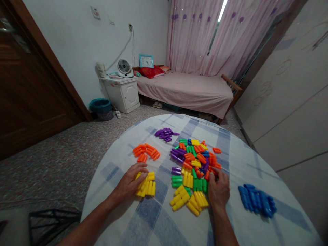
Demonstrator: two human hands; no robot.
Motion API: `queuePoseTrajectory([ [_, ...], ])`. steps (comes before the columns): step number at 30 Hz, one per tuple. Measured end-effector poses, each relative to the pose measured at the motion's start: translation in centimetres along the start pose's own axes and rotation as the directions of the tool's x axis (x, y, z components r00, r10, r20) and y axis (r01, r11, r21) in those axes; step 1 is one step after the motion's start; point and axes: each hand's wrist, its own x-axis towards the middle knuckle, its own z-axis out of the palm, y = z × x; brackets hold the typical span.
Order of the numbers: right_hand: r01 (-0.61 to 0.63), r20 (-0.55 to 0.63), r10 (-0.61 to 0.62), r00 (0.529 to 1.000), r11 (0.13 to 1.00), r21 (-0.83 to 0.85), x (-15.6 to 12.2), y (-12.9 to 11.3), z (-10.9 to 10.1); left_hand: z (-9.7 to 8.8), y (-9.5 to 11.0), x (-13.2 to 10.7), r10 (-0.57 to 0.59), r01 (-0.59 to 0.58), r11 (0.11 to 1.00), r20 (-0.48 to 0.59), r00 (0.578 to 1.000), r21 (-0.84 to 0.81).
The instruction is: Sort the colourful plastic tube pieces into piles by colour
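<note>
My left hand (133, 179) lies at the left side of a small heap of yellow plastic tube-shaped pieces (150, 188), fingers and thumb curled around some of them. At the right edge of a mixed heap of coloured pieces, my right hand (219, 188) has its fingers bent in on an orange piece (207, 175); the fingertips are partly hidden. That heap mixes green pieces (200, 185), purple pieces (178, 154) and more yellow pieces (180, 198), many joined side by side in small blocks.
Beyond my left hand lie an orange group (146, 152) and a purple group (166, 134). Blue pieces (257, 201) are gathered at the right. All rest on a round table with a checked cloth (128, 225). A bed (184, 87) and a white cabinet (123, 94) stand behind.
</note>
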Motion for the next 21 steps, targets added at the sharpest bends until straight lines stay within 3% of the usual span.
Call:
queuePoseTrajectory([
  [7, 0.007, 0.012, -0.007, 1.0, 1.0, 0.011, 0.1, 0.4, 0.2, 0.5, -0.2, -0.1, 0.03, -0.02, 0.997, -0.127, 0.992, 0.081],
  [12, 0.017, 0.019, -0.018, 1.0, 1.0, 0.011, 0.1, 0.8, 0.4, -0.4, 2.3, 1.7, 0.118, -0.088, 0.984, -0.2, 0.973, 0.155],
  [16, 0.01, 0.02, -0.011, 1.0, 1.0, 0.017, 0.1, 1.0, 0.5, 0.6, 4.9, 5.8, 0.285, -0.267, 0.943, -0.065, 0.956, 0.197],
  [21, 0.028, 0.038, -0.03, 0.999, 0.999, 0.045, 0.2, 1.1, 0.5, 4.7, 5.2, 11.2, 0.422, -0.447, 0.847, 0.147, 0.895, 0.287],
])
